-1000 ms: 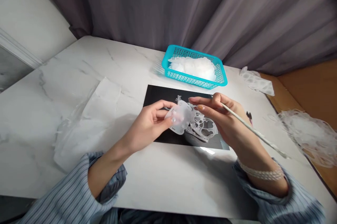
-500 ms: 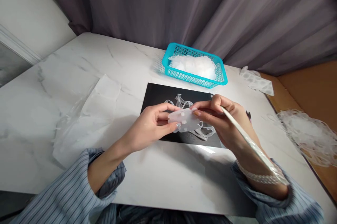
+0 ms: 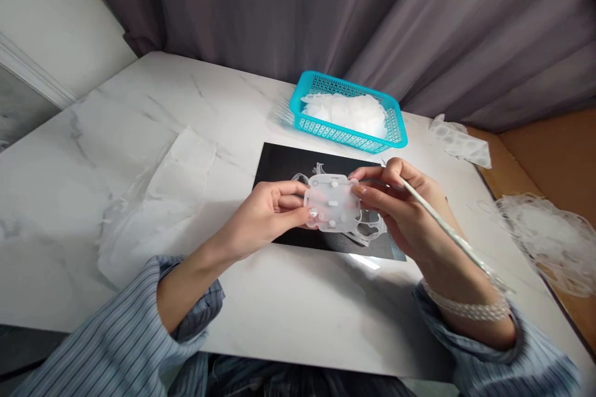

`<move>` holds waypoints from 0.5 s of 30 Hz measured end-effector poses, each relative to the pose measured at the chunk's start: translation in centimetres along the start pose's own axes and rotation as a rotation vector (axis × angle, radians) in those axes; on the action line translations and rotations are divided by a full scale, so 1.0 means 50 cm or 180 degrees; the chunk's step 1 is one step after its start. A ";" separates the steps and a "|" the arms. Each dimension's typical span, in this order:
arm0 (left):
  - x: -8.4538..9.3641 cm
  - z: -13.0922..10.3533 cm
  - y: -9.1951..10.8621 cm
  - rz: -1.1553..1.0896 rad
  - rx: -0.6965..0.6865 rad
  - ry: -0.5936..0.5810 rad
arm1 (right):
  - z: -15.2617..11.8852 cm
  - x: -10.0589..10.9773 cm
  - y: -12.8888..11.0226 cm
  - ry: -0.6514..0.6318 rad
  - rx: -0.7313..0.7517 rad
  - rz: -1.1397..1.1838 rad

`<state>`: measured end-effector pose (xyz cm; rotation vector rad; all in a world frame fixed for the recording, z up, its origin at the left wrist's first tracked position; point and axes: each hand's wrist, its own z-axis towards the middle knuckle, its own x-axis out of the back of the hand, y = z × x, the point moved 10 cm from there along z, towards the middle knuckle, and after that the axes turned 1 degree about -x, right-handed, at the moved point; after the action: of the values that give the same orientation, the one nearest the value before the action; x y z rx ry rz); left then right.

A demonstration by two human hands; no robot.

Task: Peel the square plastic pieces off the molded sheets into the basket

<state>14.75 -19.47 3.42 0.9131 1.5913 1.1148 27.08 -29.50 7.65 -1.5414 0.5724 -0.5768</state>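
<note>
A small translucent white plastic plate (image 3: 336,203), roughly square with rounded corners, slots and small raised bumps, is held up with its broad face towards me. My left hand (image 3: 267,217) pinches its left edge between thumb and fingers. At the upper right edge, my right hand (image 3: 405,210) grips it with thumb and forefinger. That same hand also keeps a slim white-handled tool (image 3: 440,221) tucked in it, the handle slanting back over the wrist; the tool's kind is unclear. Below lie curly clear plastic scraps (image 3: 370,229) on a black mat (image 3: 279,164), partly hidden by my hands.
A turquoise basket (image 3: 349,138) full of white plastic pieces stands behind the mat. Flat translucent sheets (image 3: 153,204) lie at the left. On the right are a perforated sheet (image 3: 460,141) and a heap of plastic offcuts (image 3: 547,238) by a brown cardboard surface (image 3: 554,155).
The plate has turned from a tilted, nearly edge-on position to face me squarely. Both hands still hold it, and the tool stays in my right hand.
</note>
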 end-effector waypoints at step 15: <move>0.003 0.002 -0.013 -0.0539 0.0129 -0.0014 | -0.004 -0.008 -0.004 -0.0034 -0.0141 0.0222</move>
<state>14.76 -19.50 2.75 0.7904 1.6600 0.9647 26.65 -29.34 7.86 -1.5591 0.6317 -0.5054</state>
